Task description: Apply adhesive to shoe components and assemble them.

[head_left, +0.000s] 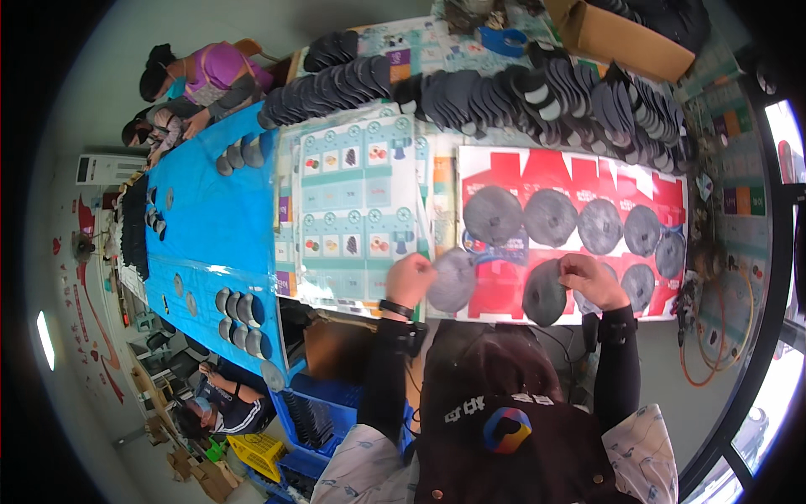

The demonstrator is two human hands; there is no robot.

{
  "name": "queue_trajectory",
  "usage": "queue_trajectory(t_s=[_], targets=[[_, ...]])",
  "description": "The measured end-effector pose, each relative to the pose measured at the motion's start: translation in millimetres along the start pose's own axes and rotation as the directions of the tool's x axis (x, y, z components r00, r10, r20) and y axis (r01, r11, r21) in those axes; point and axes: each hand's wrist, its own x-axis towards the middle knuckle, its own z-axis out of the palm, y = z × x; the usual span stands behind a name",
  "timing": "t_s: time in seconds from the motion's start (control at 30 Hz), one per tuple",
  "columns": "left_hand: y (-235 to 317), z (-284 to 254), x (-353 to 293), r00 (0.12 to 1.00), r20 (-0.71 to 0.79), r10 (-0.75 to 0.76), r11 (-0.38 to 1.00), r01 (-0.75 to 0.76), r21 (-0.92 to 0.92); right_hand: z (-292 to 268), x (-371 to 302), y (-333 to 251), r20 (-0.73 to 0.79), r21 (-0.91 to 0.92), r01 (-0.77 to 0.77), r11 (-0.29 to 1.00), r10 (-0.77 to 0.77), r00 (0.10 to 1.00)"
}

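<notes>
Between the fingers of my left hand [410, 280] is the edge of a round grey disc [452, 282], at the left border of a red and white printed sheet [495, 290]. My right hand [593, 282] pinches the upper edge of a darker grey disc [544, 296], which is tilted over the sheet's near edge. Two rows of similar grey discs lie on the sheet, among them a large one [492, 216] at the far left of the back row. Behind my right hand, another disc is partly hidden.
Long rows of dark curved pieces [470, 101] line the table's far side. At left lie a pale printed sheet [357, 218] and a blue-covered table [210, 218] with more pieces. Blue crates [315, 420] stand below it. Other people sit along the left. A cardboard box [625, 42] is at back right.
</notes>
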Motion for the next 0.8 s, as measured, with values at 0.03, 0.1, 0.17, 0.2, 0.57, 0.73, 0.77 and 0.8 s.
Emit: queue_trajectory(t_s=[0.03,0.1,0.17,0.2,0.57,0.73,0.77,0.8], targets=[[-18,-25,15,0.999,-0.042,-0.002,0.999,0.001,-0.037,13,7,-16,-0.054,0.1,-0.069,0.993,0.075,0.996],[-60,-73,59,0.986,-0.157,-0.055,0.998,0.056,0.002,48,33,-40,-0.188,0.111,0.073,0.991,-0.052,0.981],[-105,-113,115,0.952,-0.296,-0.083,0.997,0.079,-0.026,83,84,-59,-0.165,0.141,0.012,0.99,0.012,0.986],[-128,-132,147,0.942,-0.321,-0.097,0.995,0.096,-0.02,107,115,-68,-0.176,0.154,0.051,0.987,-0.023,0.984],[-304,-207,344,0.732,-0.614,-0.295,0.893,-0.017,-0.45,226,398,-100,-0.399,0.615,0.403,0.678,-0.172,0.9],[-291,-199,341,0.685,-0.654,-0.32,0.877,-0.046,-0.477,239,453,-51,-0.688,0.238,0.316,0.918,-0.07,0.722],[-289,-201,339,0.682,-0.668,-0.297,0.918,0.011,-0.397,241,456,-45,-0.744,0.124,0.263,0.957,-0.086,0.663],[-289,-202,337,0.698,-0.662,-0.272,0.933,0.024,-0.358,241,459,-41,-0.757,-0.005,0.211,0.977,-0.141,0.637]])
